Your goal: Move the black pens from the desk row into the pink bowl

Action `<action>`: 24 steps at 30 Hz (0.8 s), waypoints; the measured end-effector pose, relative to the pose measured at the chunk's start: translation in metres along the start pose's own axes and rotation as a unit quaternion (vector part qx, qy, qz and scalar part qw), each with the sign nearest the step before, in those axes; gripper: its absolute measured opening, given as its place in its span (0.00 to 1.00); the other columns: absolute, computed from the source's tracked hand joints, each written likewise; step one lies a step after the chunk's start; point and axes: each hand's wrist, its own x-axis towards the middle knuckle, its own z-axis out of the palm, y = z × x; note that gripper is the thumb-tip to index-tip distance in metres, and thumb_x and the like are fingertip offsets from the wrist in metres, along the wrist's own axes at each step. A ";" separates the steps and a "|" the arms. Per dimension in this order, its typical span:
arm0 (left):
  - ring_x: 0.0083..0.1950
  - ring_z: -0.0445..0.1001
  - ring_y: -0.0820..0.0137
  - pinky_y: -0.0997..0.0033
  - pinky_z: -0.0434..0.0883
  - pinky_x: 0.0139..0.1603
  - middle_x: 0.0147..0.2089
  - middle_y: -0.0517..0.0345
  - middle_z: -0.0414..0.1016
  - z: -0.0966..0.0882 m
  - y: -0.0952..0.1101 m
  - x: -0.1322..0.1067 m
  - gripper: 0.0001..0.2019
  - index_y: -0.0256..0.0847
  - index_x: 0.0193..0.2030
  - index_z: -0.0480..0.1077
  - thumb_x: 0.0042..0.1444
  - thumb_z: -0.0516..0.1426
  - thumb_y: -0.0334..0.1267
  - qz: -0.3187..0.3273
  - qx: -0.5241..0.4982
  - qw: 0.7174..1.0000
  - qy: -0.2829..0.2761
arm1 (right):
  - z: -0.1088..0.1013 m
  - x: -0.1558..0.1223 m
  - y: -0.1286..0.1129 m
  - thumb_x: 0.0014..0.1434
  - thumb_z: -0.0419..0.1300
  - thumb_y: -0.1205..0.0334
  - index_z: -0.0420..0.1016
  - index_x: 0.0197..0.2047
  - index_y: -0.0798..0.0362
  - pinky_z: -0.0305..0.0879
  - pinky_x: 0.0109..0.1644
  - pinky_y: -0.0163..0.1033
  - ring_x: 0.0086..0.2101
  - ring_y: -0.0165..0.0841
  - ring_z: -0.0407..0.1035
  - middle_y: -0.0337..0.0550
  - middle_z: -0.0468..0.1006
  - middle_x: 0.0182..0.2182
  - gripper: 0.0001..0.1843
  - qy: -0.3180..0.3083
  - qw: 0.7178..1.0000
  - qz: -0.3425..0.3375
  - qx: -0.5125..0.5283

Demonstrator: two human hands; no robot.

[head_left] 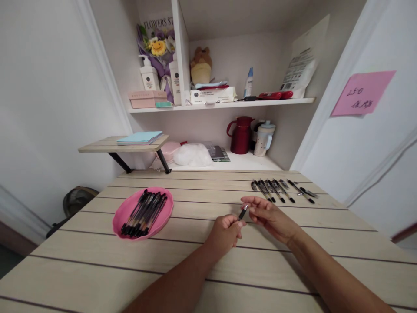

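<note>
My left hand (pixel 225 231) is closed around the lower part of a black pen (pixel 243 212), just above the wooden table (pixel 202 269). My right hand (pixel 269 215) meets it from the right, fingers curled at the pen's upper end, where it pinches the tip or cap. A pink plate (pixel 121 217) to the left holds several black pens (pixel 145 213) laid side by side. Several more black pens (pixel 280 189) lie in a row on the table beyond my right hand.
A small raised shelf (pixel 97 148) with a blue notebook (pixel 140 137) stands at the table's back left. Behind are a red jug (pixel 241 134), a white cup (pixel 263 139) and a wall shelf (pixel 276 101) with bottles and boxes. A pink note (pixel 361 92) hangs on the right wall.
</note>
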 end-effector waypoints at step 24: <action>0.12 0.52 0.85 0.80 0.47 0.13 0.20 0.67 0.61 -0.009 -0.002 0.006 0.16 0.34 0.35 0.66 0.47 0.55 0.47 -0.015 -0.111 0.994 -0.004 | -0.014 0.087 -0.001 0.49 0.55 0.64 0.73 0.29 0.56 0.60 0.32 0.35 0.30 0.35 0.69 0.48 0.75 0.26 0.07 0.149 0.809 -0.013 -0.568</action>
